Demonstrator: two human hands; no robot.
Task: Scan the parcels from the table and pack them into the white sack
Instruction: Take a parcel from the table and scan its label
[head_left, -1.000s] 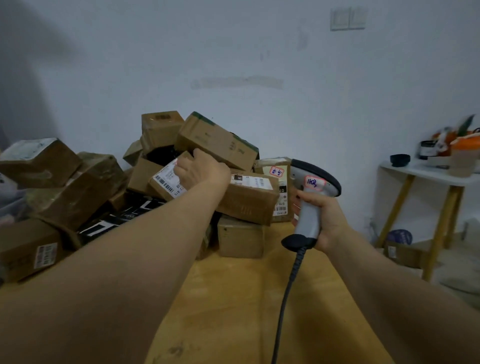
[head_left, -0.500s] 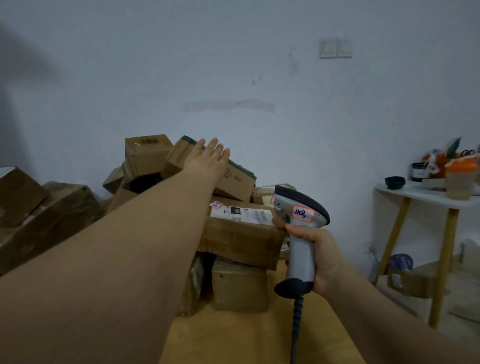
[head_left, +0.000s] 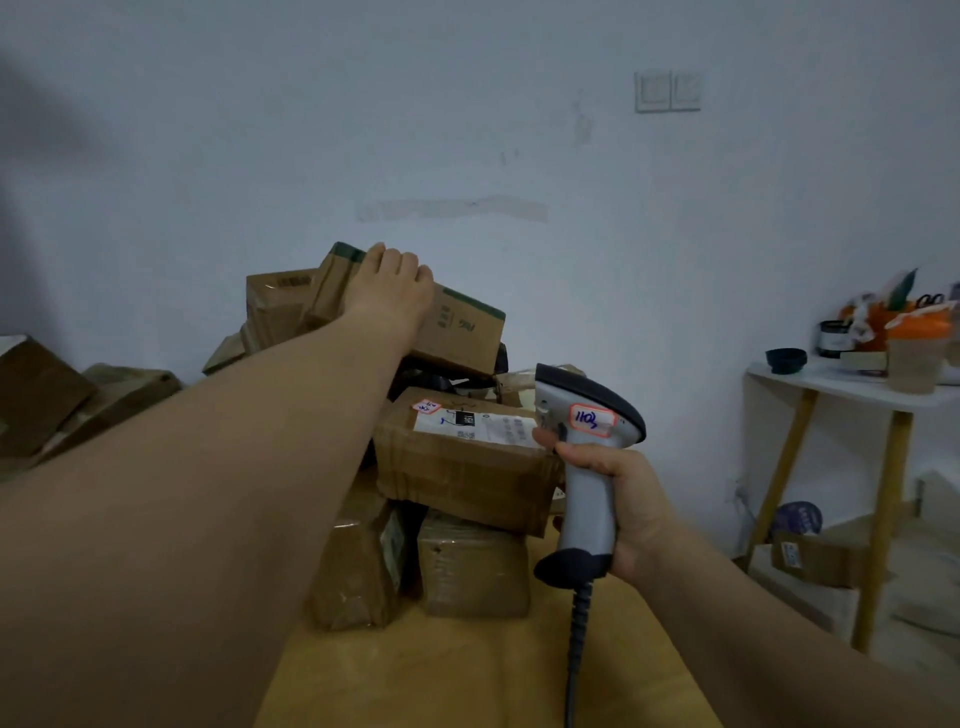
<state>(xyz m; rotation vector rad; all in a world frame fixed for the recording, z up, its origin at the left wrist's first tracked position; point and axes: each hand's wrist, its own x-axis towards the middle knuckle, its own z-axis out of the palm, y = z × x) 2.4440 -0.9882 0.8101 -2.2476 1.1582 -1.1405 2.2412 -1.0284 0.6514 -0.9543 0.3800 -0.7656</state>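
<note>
the parcel pile fills the centre-left of the frame on the wooden table. the green-edged box tops it, its long axis slanting down to the right. your left hand lies flat on its upper-left end, fingers not wrapped. your right hand grips the scanner at lower right, well below that box. no white sack in view.

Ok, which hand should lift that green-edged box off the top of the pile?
Left. The left hand lies on top of the green-edged box, so it probably only needs to take hold. The right hand is wrapped round the scanner, lower and nearer the camera, with no free fingers.
</note>
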